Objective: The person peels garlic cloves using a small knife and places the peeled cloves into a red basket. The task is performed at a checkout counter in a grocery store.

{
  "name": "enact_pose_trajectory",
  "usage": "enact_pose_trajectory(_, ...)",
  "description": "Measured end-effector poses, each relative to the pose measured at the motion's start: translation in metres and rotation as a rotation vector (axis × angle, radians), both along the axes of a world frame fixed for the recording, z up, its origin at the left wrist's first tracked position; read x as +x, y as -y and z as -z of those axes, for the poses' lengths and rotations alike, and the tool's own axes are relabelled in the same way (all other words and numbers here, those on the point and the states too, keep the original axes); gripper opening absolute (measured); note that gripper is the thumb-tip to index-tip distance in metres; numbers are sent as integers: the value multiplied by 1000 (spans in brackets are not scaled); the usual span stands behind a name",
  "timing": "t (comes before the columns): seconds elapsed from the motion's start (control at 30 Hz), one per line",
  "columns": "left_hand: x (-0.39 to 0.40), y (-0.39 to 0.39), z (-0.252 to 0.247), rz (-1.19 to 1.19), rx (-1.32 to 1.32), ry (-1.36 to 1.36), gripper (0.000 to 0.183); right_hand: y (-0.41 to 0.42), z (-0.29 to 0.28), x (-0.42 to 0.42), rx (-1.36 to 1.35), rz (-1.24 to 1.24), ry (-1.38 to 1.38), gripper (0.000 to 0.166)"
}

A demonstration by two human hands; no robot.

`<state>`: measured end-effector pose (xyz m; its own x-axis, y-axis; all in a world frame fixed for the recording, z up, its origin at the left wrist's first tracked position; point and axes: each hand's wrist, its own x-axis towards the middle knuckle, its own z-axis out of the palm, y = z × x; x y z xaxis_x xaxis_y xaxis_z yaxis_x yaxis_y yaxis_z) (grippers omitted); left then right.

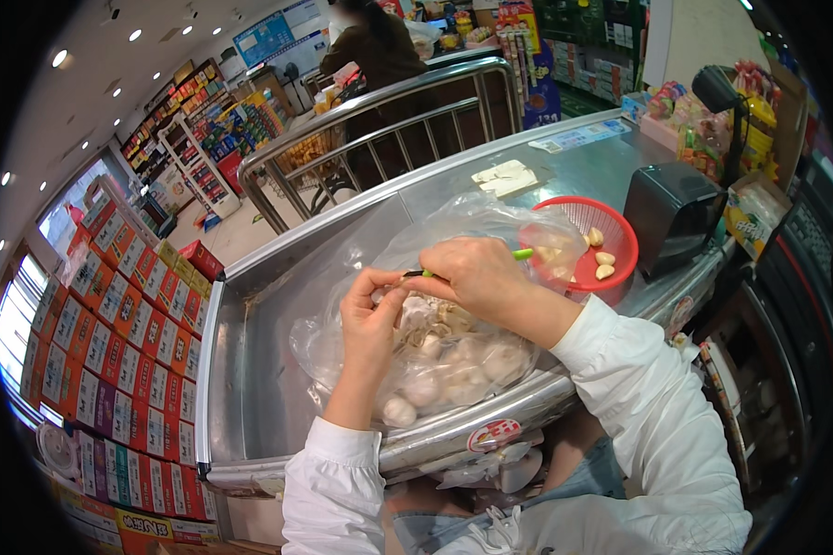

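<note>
My right hand [473, 274] is closed around a small knife with a green handle [522, 254], its dark blade pointing left. The fingertips of my left hand [375, 309] are pinched together at the blade's tip; they appear to hold a small piece, probably garlic, mostly hidden by the fingers. Below both hands lies a clear plastic bag [326, 340] with garlic bulbs [420, 388] and loose skins in it. Peeled garlic cloves [604, 258] lie in a red plastic basket [623, 239] to the right of my right hand, with part of the bag over its left rim.
The metal checkout counter [250, 388] has raised edges. A black device [673, 215] stands right of the basket, and a white folded item [505, 178] lies behind it. Beyond are a steel railing [382, 94] and a person [375, 45]. Stacked cartons [125, 347] stand left.
</note>
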<state>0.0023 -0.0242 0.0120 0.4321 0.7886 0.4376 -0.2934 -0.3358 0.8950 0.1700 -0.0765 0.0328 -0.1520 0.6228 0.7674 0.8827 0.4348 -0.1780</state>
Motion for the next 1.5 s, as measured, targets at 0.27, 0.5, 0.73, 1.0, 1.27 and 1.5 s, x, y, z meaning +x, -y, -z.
enact_pose_trajectory(0.27, 1, 0, 0, 3, 4, 0, 4, 0, 0, 0, 28, 0, 52, 31)
enact_pose_trajectory(0.5, 0, -1, 0, 57, -64, 58, 4, 0, 1, -1, 28, -14, 23, 31)
enact_pose_trajectory(0.73, 0, 0, 0, 38, -21, 45, 5, 1, 0, 2, 10, -20, -43, 32)
enact_pose_trajectory(1.0, 3, 4, -3, -36, 71, 9, 4, 0, 2, 2, 39, -12, -64, 33)
enact_pose_trajectory(1.27, 2, 4, -2, 0, 23, 51, 4, 0, 1, -1, 40, -6, -76, 35)
enact_pose_trajectory(1.5, 3, 5, -1, 18, 6, 74, 5, -1, 2, 0, 52, 9, -41, 36)
